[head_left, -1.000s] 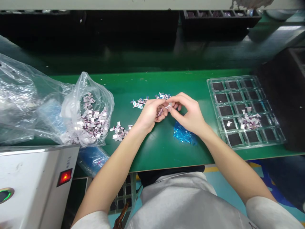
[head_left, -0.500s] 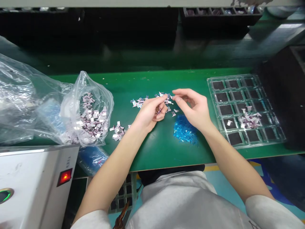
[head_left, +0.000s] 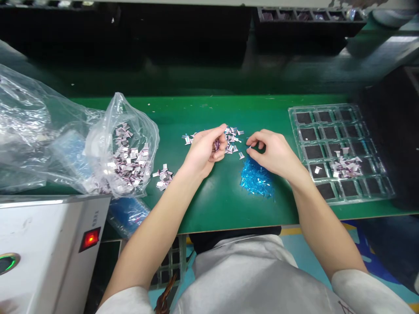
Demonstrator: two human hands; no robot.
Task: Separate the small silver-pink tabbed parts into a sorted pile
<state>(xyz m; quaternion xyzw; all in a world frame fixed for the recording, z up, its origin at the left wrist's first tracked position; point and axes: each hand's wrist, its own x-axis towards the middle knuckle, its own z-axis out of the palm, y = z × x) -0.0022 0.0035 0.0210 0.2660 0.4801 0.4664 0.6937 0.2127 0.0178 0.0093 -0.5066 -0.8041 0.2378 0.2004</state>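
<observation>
Near the middle of the green table [head_left: 225, 213], my left hand [head_left: 206, 150] is curled round several small purple-silver parts. Its thumb and forefinger tips meet at the edge of a loose pile of small parts [head_left: 231, 138]. My right hand [head_left: 271, 150] is just to the right, above a heap of blue film strips [head_left: 257, 179]. Thumb and forefinger of that hand are pinched together on something too small to make out. A smaller group of parts [head_left: 163, 176] lies left of my left forearm.
At the left an open clear bag [head_left: 152, 144] holds many parts, behind a white machine [head_left: 49, 244] with a lit red switch. A clear compartment tray [head_left: 293, 126] with parts sits at the right. Black bins [head_left: 304, 26] line the back.
My right hand has moved right and slightly down, away from my left hand, to the blue strips. My left hand has stayed nearly in place. The view has shifted slightly.
</observation>
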